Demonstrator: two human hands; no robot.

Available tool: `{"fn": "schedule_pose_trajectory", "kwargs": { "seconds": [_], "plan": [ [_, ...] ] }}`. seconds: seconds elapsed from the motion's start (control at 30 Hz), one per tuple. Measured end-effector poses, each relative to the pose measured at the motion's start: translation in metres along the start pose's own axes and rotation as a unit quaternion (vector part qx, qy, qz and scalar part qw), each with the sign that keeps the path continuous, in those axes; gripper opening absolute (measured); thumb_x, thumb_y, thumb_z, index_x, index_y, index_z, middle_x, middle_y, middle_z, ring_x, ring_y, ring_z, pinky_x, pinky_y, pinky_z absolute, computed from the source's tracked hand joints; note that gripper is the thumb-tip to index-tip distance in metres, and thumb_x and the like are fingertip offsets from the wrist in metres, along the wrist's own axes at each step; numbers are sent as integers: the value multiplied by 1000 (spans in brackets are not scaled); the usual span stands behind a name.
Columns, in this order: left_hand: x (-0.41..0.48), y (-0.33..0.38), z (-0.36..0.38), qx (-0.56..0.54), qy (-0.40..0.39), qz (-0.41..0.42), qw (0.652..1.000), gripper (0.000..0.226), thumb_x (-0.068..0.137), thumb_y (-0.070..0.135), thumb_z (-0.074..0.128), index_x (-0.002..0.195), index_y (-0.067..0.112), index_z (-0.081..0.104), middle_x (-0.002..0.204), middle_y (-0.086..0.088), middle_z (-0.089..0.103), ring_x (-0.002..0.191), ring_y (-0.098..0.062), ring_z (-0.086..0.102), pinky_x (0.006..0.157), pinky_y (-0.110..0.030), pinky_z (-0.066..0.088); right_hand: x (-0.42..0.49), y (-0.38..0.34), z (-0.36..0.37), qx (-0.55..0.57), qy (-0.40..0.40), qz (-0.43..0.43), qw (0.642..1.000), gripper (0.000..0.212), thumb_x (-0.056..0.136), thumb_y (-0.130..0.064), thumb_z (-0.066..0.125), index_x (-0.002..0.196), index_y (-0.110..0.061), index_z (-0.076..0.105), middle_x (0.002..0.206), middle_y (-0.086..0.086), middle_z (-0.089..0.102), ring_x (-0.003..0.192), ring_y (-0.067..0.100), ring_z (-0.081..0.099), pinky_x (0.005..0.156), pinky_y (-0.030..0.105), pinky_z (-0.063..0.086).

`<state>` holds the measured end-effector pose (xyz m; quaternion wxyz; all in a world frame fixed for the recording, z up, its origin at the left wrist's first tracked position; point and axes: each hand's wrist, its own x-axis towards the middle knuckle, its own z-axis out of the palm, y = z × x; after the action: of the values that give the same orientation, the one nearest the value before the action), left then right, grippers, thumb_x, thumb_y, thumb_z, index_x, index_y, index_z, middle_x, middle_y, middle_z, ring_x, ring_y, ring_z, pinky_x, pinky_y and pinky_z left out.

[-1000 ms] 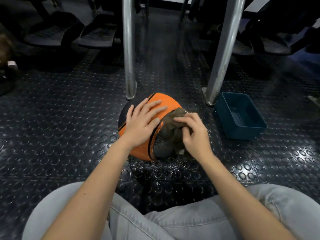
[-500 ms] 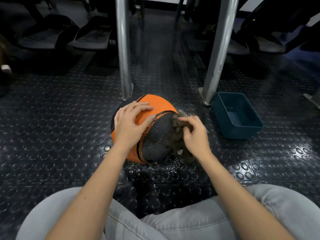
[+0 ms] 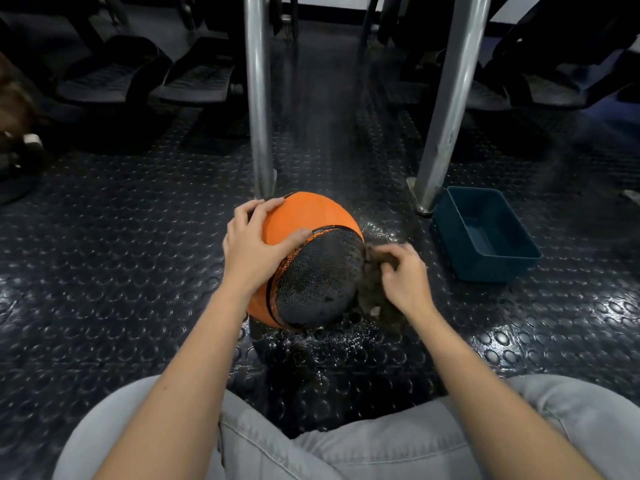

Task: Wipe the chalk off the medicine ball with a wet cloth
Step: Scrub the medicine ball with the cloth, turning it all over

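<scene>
A blue tub (image 3: 491, 268) sits on the bumpy black floor (image 3: 121, 271), just beside the right pole (image 3: 446, 109). The left pole (image 3: 258, 98) stands apart.

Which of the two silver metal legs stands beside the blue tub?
The slanted leg on the right; its foot is next to the blue tub. The other leg is upright, behind the medicine ball.
</scene>
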<state>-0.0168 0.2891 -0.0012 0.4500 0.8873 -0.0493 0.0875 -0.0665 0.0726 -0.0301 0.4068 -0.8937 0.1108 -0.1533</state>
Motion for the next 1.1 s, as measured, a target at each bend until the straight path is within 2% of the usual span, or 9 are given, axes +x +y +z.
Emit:
{"fn": "schedule_pose_trajectory", "kwargs": {
  "seconds": [0.07,0.2,0.3,0.47,0.57,0.7,0.9,1.0,1.1],
  "plan": [
    [0,-2,-2,-36,-20,9,999,75,53,78,56,121,50,47,126,19,31,124,-7,25,111,-40,18,4,3,-7,-19,25,33,999,35,86,8,48,107,-12,67,105,7,53,106,24,54,85,14,31],
    [2,-7,-12,-100,-75,17,992,71,48,72,63,114,52,50,123,24,34,124,-3,23,107,-32,20,-10,-36,-10,69,57,-110,990,35,82,9,50,103,-12,68,98,-4,52,95,5,52,85,6,35],
    [4,-5,-15,-106,-118,39,987,67,49,69,66,113,54,52,122,34,33,129,-5,25,112,-37,21,-27,-30,-2,53,33,-168,984,34,82,7,49,104,-11,67,98,-4,50,94,6,52,86,16,40],
    [1,3,-8,-13,-96,65,993,58,56,78,45,112,66,39,132,37,31,126,4,15,115,-40,-1,-9,8,-10,-29,36,57,997,35,87,6,47,109,-13,66,108,9,53,106,25,53,79,15,32],
    [-1,2,-5,-4,-83,52,995,61,60,77,36,119,61,36,147,23,31,135,-6,17,114,-41,5,-9,-16,-12,38,96,-41,994,34,83,9,51,104,-11,68,103,7,55,99,13,54,80,6,33],
    [1,0,-5,-21,-68,40,997,61,62,73,36,121,57,39,148,16,33,136,-14,22,112,-42,13,-28,-27,4,62,18,-202,977,33,82,4,47,106,-9,66,103,0,48,96,-6,46,86,7,37],
    [-3,6,-2,-9,-41,43,998,58,62,74,38,118,58,43,142,19,37,133,-15,26,113,-45,17,-12,9,-4,-50,31,20,998,34,88,5,47,112,-11,65,108,7,52,102,25,55,79,19,35],
    [0,11,-7,-47,-11,0,999,56,57,79,45,105,50,52,124,18,43,125,-14,38,112,-47,23,-12,-21,-7,30,80,-85,993,34,83,9,51,107,-10,67,103,7,54,95,7,51,83,6,34],
    [5,16,-7,35,6,-25,999,67,56,75,67,104,33,48,115,10,40,119,-16,46,109,-46,28,-25,-35,-1,53,31,-213,975,32,80,4,51,103,-9,68,97,2,52,90,0,49,84,9,38]
  ]
}}
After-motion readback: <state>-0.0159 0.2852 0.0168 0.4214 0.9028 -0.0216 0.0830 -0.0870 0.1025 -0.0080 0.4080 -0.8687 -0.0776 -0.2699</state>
